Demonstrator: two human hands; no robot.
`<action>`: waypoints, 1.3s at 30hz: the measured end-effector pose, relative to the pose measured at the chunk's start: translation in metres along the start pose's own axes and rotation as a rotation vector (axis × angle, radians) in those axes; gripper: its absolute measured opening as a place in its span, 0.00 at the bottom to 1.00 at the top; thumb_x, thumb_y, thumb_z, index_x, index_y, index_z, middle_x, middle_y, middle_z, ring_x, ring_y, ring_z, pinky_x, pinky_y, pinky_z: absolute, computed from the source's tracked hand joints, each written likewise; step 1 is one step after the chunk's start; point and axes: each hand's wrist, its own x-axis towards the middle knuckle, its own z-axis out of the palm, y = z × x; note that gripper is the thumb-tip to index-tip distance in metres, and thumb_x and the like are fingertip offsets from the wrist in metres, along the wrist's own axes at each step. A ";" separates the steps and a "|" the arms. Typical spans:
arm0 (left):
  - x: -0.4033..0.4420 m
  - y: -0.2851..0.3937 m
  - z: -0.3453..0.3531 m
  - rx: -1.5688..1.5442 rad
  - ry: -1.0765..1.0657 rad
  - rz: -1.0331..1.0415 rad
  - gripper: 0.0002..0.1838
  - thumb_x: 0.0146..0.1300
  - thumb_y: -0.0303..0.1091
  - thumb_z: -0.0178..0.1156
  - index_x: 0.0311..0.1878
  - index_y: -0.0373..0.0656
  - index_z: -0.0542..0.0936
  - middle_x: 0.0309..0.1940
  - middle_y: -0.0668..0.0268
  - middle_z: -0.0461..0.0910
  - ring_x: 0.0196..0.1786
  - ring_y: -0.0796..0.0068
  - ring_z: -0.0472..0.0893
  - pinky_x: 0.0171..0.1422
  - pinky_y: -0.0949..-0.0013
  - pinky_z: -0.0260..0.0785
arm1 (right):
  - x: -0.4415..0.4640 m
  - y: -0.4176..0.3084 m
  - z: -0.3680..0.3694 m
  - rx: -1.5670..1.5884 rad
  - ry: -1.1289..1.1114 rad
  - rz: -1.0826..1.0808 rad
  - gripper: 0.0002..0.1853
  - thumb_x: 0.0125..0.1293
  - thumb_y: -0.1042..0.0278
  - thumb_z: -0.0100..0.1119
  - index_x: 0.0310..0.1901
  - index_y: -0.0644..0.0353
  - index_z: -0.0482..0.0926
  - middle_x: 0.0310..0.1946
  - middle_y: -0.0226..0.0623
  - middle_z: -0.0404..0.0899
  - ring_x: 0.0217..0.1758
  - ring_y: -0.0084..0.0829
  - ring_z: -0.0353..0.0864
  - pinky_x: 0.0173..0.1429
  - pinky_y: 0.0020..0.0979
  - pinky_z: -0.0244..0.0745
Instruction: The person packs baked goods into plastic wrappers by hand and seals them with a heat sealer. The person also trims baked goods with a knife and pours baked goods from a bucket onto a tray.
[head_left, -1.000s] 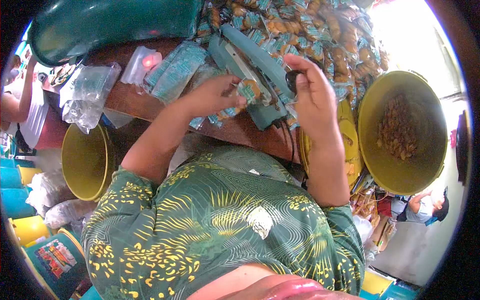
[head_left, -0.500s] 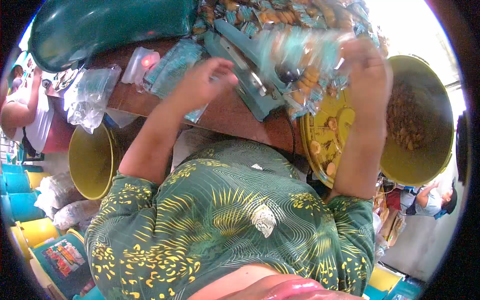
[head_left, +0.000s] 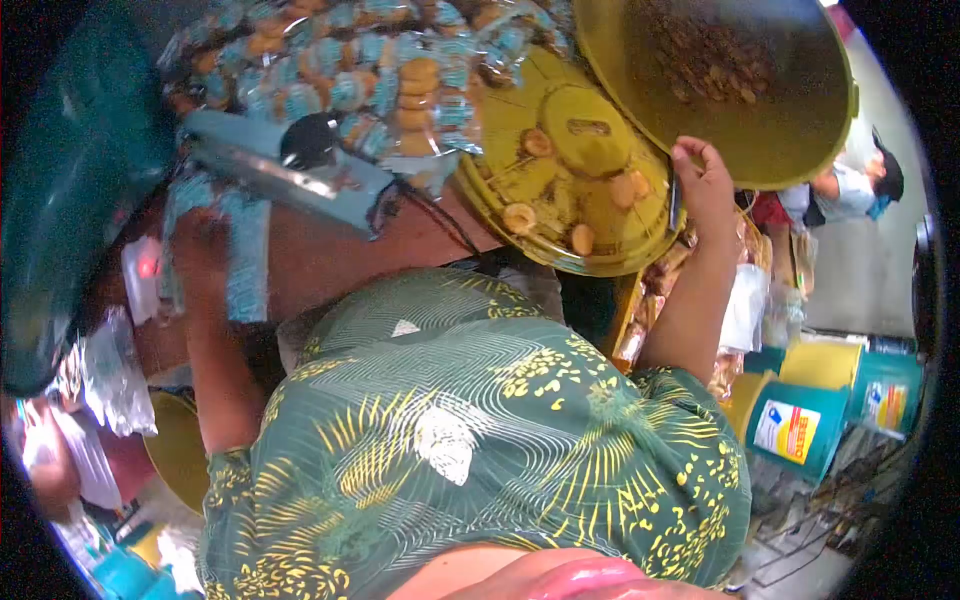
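Observation:
My left hand (head_left: 207,240) is dark and blurred over the blue-printed plastic wrappers (head_left: 248,262); its fingers do not show clearly. My right hand (head_left: 705,185) is at the edge of the round yellow lid (head_left: 482,205), close beside a yellow bucket (head_left: 800,150). Its fingers are curled together near a thin dark strip, and what they hold, if anything, is unclear. Several round cookies (head_left: 520,218) lie on the lid. A blue heat sealer (head_left: 290,170) with a black knob stands between the hands, in front of a heap of filled cookie packets (head_left: 415,90).
Brown pieces (head_left: 710,55) lie inside the yellow bucket. A large dark green container (head_left: 85,190) is at the left, above clear plastic bags (head_left: 118,375). Teal and yellow buckets (head_left: 800,425) stand at lower right. Another person (head_left: 850,180) is at the far right.
The view has turned to the right. The blurred packet is gone from my right hand, which has moved down to the lid's edge. My left hand has moved onto the wrappers.

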 end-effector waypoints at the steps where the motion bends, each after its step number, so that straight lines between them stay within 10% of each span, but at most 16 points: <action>1: 0.001 -0.016 0.003 -0.122 -0.040 -0.108 0.13 0.58 0.34 0.68 0.45 0.43 0.79 0.39 0.59 0.81 0.44 0.60 0.80 0.51 0.58 0.72 | -0.008 0.014 -0.002 -0.151 0.000 0.039 0.20 0.68 0.52 0.62 0.52 0.58 0.81 0.46 0.43 0.84 0.48 0.36 0.82 0.57 0.34 0.74; 11: 0.009 -0.052 -0.003 -0.134 0.114 -0.169 0.14 0.60 0.36 0.70 0.42 0.39 0.79 0.37 0.60 0.84 0.44 0.64 0.82 0.53 0.64 0.72 | -0.040 0.005 0.067 -0.311 -0.229 -0.189 0.27 0.56 0.63 0.75 0.57 0.61 0.77 0.51 0.42 0.77 0.48 0.37 0.80 0.51 0.33 0.77; 14: 0.010 -0.026 -0.024 -0.078 0.079 -0.165 0.16 0.62 0.41 0.68 0.43 0.38 0.80 0.39 0.58 0.83 0.45 0.62 0.82 0.53 0.64 0.72 | -0.036 -0.014 0.063 0.094 -0.258 0.026 0.27 0.54 0.66 0.75 0.56 0.61 0.78 0.50 0.42 0.76 0.49 0.37 0.80 0.52 0.34 0.77; 22: 0.016 -0.028 -0.063 0.061 0.263 -0.003 0.19 0.72 0.42 0.57 0.52 0.33 0.78 0.49 0.53 0.80 0.53 0.60 0.80 0.61 0.62 0.70 | -0.019 0.040 0.044 -0.303 -0.200 -0.209 0.24 0.53 0.64 0.74 0.51 0.59 0.80 0.50 0.46 0.76 0.53 0.45 0.78 0.59 0.39 0.75; 25: 0.028 0.030 -0.083 -1.007 0.356 -0.199 0.15 0.74 0.35 0.54 0.58 0.36 0.72 0.50 0.54 0.80 0.51 0.64 0.81 0.57 0.63 0.74 | -0.023 0.040 0.046 -0.315 -0.081 -0.187 0.23 0.52 0.61 0.75 0.49 0.59 0.80 0.49 0.47 0.77 0.54 0.48 0.77 0.60 0.41 0.74; 33: 0.017 0.057 -0.103 -1.315 0.256 -0.072 0.14 0.72 0.42 0.57 0.45 0.38 0.77 0.30 0.64 0.78 0.23 0.82 0.71 0.31 0.77 0.65 | -0.009 0.054 0.040 -0.137 -0.123 0.087 0.23 0.62 0.55 0.68 0.52 0.60 0.77 0.45 0.48 0.83 0.50 0.49 0.82 0.55 0.42 0.76; 39: 0.001 0.126 -0.110 -1.011 0.420 -0.107 0.09 0.70 0.35 0.57 0.45 0.38 0.75 0.32 0.70 0.75 0.30 0.86 0.69 0.33 0.80 0.58 | -0.018 0.048 0.042 -0.166 -0.122 0.022 0.21 0.64 0.55 0.66 0.53 0.60 0.77 0.46 0.47 0.84 0.49 0.46 0.83 0.54 0.40 0.76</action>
